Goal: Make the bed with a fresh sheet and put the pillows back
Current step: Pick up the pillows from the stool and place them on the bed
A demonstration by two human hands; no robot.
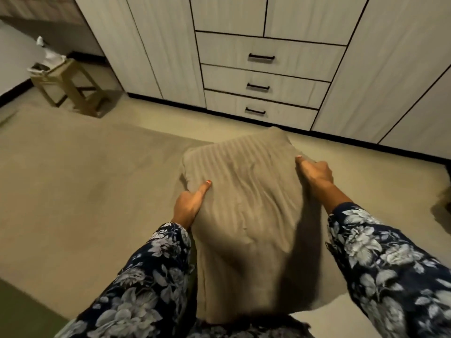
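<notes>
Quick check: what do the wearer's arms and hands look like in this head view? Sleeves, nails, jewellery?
Both arms wear long dark navy sleeves printed with large pale flowers, ending at the wrists. Left hand and right hand are bare, with orange-red polish on the thumbnails. No rings or watch visible.

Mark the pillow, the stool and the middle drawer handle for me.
pillow [246, 191]: head view, middle of striped cover.
stool [64, 69]: head view, seat top.
middle drawer handle [258, 87]: head view, centre of bar.

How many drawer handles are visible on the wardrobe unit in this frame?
3. One black handle sits on each stacked drawer: top, middle, bottom. The surrounding cupboard doors show no handles here; any beyond the frame edges cannot be seen.
</notes>
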